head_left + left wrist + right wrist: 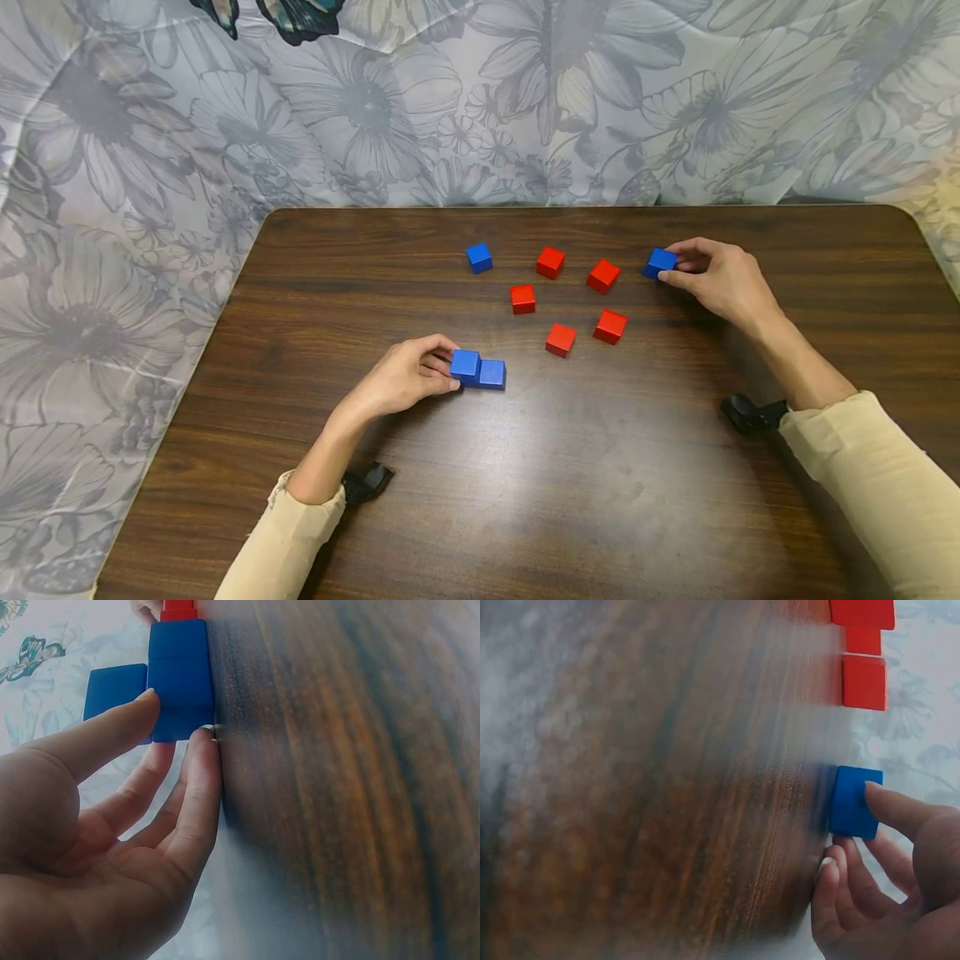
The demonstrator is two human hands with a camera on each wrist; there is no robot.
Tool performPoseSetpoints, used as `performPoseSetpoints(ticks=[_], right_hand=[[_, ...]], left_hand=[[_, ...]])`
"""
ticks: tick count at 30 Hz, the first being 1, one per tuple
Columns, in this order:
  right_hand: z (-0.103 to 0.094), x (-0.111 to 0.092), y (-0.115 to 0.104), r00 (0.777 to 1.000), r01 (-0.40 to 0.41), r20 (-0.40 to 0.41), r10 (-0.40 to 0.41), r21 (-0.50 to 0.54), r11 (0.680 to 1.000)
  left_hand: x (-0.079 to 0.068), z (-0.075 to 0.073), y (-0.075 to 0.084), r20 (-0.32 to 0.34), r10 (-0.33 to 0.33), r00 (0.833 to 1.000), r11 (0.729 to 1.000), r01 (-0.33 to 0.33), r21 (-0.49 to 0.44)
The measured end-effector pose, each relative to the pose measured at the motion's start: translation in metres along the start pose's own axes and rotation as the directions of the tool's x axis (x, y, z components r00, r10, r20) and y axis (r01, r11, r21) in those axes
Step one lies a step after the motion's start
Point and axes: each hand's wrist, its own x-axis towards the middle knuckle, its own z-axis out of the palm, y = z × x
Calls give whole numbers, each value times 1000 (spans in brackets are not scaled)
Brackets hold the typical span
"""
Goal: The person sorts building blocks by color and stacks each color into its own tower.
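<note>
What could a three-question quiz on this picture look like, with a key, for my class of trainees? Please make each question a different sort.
1. Count: in the head view, how many red blocks are on the table?
2. True or false: the right hand pinches a blue block between thumb and fingers.
3. Multiple choice: what is the left hand touching?
A) a single red block
B) stacked blue blocks
C) only the bare table

Key:
1. Five.
2. True.
3. B.
</note>
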Motion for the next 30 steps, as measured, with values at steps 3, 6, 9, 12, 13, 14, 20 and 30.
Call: performPoseSetpoints(ticks=[3, 6, 9, 12, 13, 14, 20, 30], right_hand=[[0, 0, 0, 1000, 3, -3, -3, -1, 1000], [-1, 0, 1, 1000, 7, -5, -7, -1, 1000], [-1, -1, 1, 1000, 9, -9, -9, 2, 1000], [-1, -1, 1, 1000, 16, -18, -16, 7, 1000], [-1, -1, 1, 1000, 16, -22, -16, 10, 1000], [-1, -2, 1, 999, 17, -27, -17, 12, 1000], [-3, -4, 0, 999, 9, -44, -7, 44, 999], [-5, -13, -7, 996, 39, -90, -23, 182, 982]], left_hand=[[0, 1, 0, -2, -1, 1000, 1000, 1, 2], [0, 1, -1, -4, 0, 1000, 1000, 0, 7], [1, 1, -1, -3, -3, 1000, 1000, 3, 5], [0, 1, -1, -1, -5, 1000, 1000, 5, -5], [0, 1, -1, -1, -4, 1000, 1000, 4, -7], [0, 1, -1, -1, -5, 1000, 1000, 5, -9], [1, 0, -1, 0, -6, 1000, 1000, 6, -13], [1, 1, -2, -1, -7, 1000, 1000, 7, -8]])
